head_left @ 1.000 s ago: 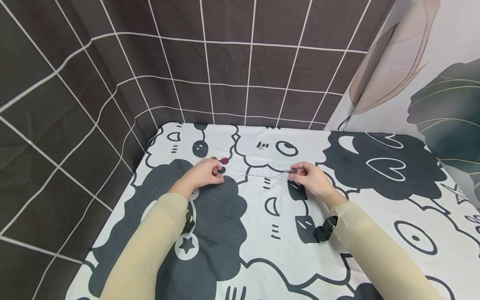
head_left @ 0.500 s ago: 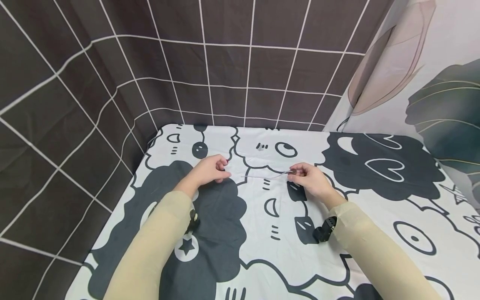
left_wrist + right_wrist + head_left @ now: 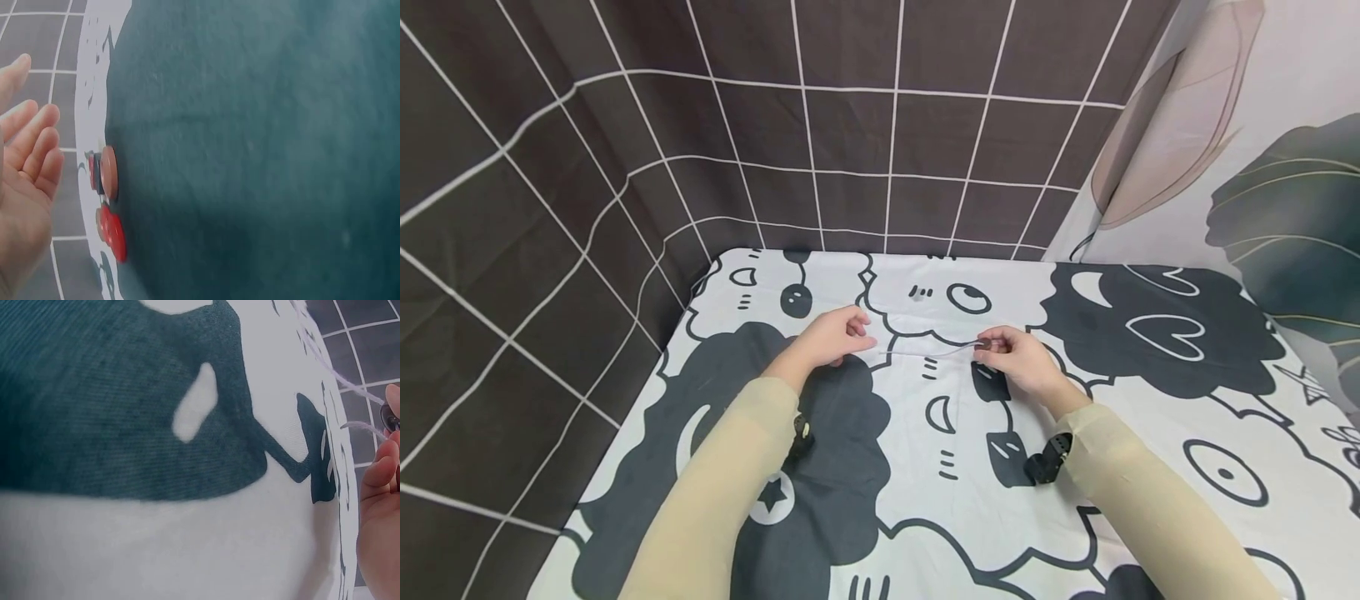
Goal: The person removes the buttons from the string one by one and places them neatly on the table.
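Observation:
My left hand (image 3: 831,337) hovers over the cloth with loosely bent fingers and holds nothing. Its thumb tip is close to the free left end of a thin pale string (image 3: 940,353). At the string's other end, my right hand (image 3: 1015,354) pinches a dark round button (image 3: 387,417) between thumb and fingers. In the right wrist view, one long piece and one short piece of string come away from this button. Past the left palm, the left wrist view shows several round buttons on the cloth, among them a red button (image 3: 117,237) and a brown button (image 3: 109,173); the left hand hides them from the head view.
A white cloth (image 3: 925,467) with black cartoon shapes covers the surface under both hands. Behind and to the left hangs a dark curtain (image 3: 842,125) with white grid lines. At the right is a pale leaf-patterned curtain (image 3: 1285,67).
My left hand has left the buttons and moved right, toward the string's free end. My right hand stays in place with the dark button and string.

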Available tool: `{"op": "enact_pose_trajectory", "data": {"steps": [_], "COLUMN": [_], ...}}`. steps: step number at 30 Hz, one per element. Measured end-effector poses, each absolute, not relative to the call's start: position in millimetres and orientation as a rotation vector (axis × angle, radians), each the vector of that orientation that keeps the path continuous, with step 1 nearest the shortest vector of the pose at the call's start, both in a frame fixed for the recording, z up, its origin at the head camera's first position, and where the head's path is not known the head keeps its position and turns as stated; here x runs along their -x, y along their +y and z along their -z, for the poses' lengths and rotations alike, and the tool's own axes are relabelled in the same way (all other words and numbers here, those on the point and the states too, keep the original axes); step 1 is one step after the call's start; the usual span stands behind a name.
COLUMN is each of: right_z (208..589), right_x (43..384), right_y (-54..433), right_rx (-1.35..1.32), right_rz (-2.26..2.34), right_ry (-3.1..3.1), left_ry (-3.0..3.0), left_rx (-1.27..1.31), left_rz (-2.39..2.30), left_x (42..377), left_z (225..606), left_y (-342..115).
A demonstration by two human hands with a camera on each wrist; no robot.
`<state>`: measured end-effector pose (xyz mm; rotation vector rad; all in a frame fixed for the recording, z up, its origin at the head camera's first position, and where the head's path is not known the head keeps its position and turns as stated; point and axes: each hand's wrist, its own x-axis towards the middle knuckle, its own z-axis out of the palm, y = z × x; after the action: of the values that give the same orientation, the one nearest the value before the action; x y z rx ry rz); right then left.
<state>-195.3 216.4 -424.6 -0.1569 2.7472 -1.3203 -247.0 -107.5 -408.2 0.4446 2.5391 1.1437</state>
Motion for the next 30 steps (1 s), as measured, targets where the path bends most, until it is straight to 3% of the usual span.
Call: {"op": "enact_pose_trajectory", "data": {"steps": [11, 30], "right_z": [424, 426], "right_x": [195, 193], "right_y": [217, 218], "right_rx": [0.191, 0.166], "right_rz": [1.324, 1.302], "right_ry": [2.758, 2.753], "left_ry": [2.652, 2.603], "left_rx": [-0.59, -0.588], "left_rz": [-1.007, -1.007], "left_x": [247, 248], "left_z": [405, 410], "left_y": [-92, -81]}}
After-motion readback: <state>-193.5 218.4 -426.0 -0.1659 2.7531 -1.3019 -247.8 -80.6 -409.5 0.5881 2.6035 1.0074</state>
